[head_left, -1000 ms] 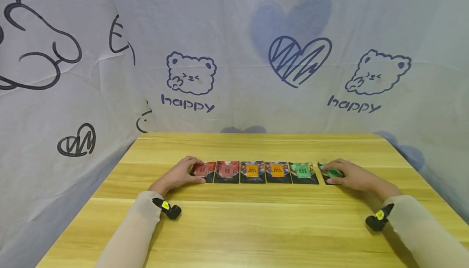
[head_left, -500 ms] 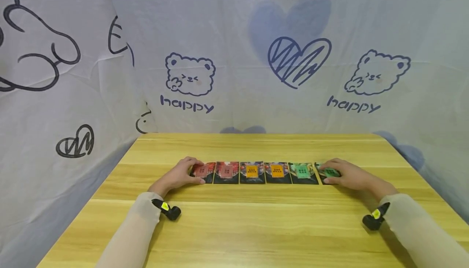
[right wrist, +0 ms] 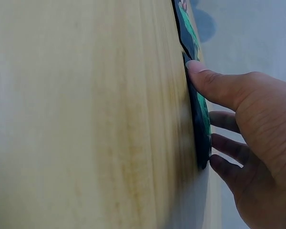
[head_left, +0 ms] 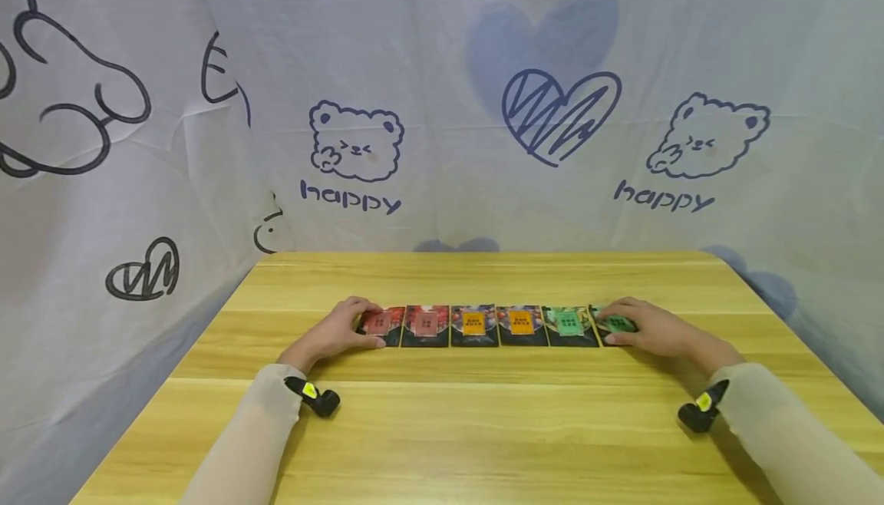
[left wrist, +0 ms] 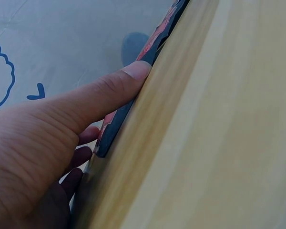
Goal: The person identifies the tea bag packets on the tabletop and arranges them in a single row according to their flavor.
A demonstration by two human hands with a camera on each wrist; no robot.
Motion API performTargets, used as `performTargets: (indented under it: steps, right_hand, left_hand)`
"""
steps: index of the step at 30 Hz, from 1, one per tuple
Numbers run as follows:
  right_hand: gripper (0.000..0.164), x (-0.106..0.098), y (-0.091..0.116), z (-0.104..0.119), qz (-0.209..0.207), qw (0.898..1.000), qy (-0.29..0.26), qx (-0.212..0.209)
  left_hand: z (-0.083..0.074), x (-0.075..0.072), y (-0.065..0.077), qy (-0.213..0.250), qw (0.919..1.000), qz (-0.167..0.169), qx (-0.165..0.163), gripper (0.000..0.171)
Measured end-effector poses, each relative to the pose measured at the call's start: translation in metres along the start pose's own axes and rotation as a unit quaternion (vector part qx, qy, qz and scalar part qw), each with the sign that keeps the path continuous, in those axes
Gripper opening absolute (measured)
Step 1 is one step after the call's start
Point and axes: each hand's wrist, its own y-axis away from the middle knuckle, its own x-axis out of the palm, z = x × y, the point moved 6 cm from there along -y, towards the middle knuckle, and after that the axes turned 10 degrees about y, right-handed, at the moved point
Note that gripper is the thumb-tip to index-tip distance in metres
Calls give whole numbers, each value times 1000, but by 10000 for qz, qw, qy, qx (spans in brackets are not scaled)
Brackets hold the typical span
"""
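Observation:
In the head view, a row of flat seed-packet-like sachets lies across the table. My left hand (head_left: 334, 330) holds the leftmost red-labelled packet (head_left: 379, 325) by its edges, thumb along the near side. The left wrist view shows that thumb on the black border of the packet (left wrist: 117, 123), other fingers around its outer end. My right hand (head_left: 659, 328) grips the rightmost green-labelled packet (head_left: 617, 325), covering part of it. In the right wrist view, the thumb lies on the inner corner of this packet (right wrist: 199, 114), with fingertips along its outer side.
Between the hands lie another red packet (head_left: 425, 325), two orange-labelled packets (head_left: 473, 325) and a green packet (head_left: 570, 326), edge to edge. The wooden table (head_left: 470, 428) extends toward me. A printed cloth (head_left: 442, 106) hangs behind it. Each wrist wears a small black camera (head_left: 324, 401).
My right hand has slid the rightmost green packet left, narrowing the gap to its neighbour until they sit side by side. The left hand stays in place on the red packet.

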Motion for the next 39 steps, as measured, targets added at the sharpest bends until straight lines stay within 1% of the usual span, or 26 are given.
performTargets:
  steps: [8, 12, 19, 26, 34, 39]
  right_hand:
    - [52, 1, -2, 1, 76, 10000, 55, 3]
    - [50, -1, -3, 3, 52, 9999, 115, -29]
    - [50, -2, -3, 5, 145, 9998, 148, -32]
    - [47, -3, -4, 8, 73, 9997, 237, -48]
    - [48, -4, -5, 10, 100, 9997, 215, -21]
    - [49, -2, -6, 9, 126, 9996, 267, 0]
  left_hand:
    - [0, 0, 1, 19, 10000, 18, 35, 72]
    - [2, -1, 0, 79, 10000, 2, 39, 71]
    - [5, 0, 0, 42, 10000, -7, 59, 72]
    - [6, -1, -2, 127, 9999, -32, 94, 71]
    - [6, -3, -1, 228, 9997, -92, -4, 72]
    - [10, -3, -2, 353, 9992, -161, -31, 72]
